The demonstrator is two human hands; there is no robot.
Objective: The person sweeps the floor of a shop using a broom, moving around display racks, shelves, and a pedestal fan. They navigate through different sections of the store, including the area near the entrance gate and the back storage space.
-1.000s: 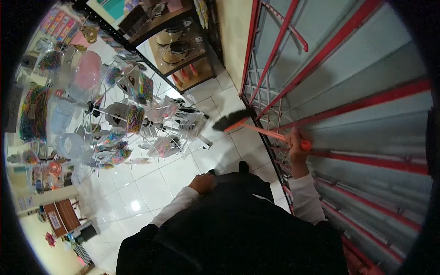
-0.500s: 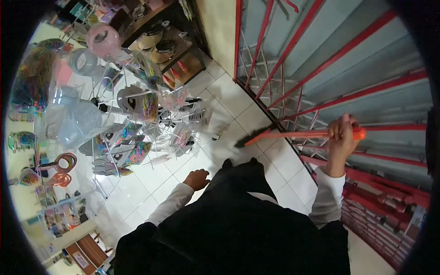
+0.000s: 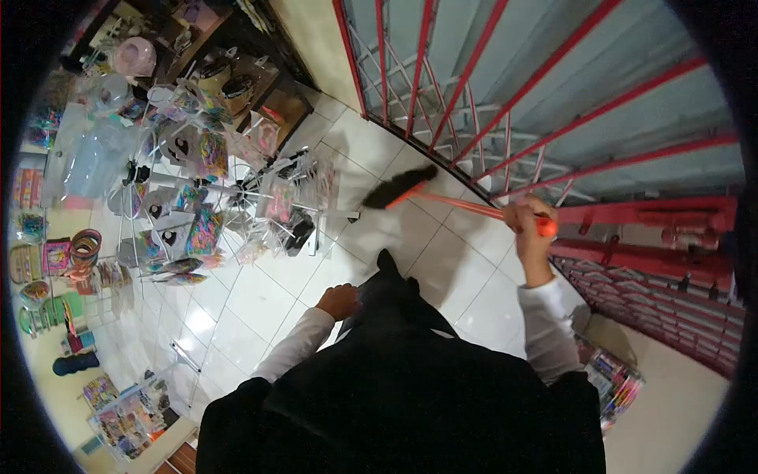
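On the white tiled shop floor by the red gate, the right hand clenches the orange broom near its top end, for reach. The left hand rests at the hip, its grip unclear.

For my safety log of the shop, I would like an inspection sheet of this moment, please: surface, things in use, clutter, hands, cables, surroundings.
Surface: white floor tiles, glossy with light reflections; no dirt that I can make out.
Job's things: broom, orange handle, dark bristles low at the tiles near the gate.
Clutter: wire display rack full of colourful small goods, close to the broom head; packets low at the right.
Hands: right hand closed around the handle's top end; left hand against the dark clothing, nothing visible in it.
Cables: nothing seen.
Surroundings: red folding gate with a grey shutter behind; wooden shelves at upper left.
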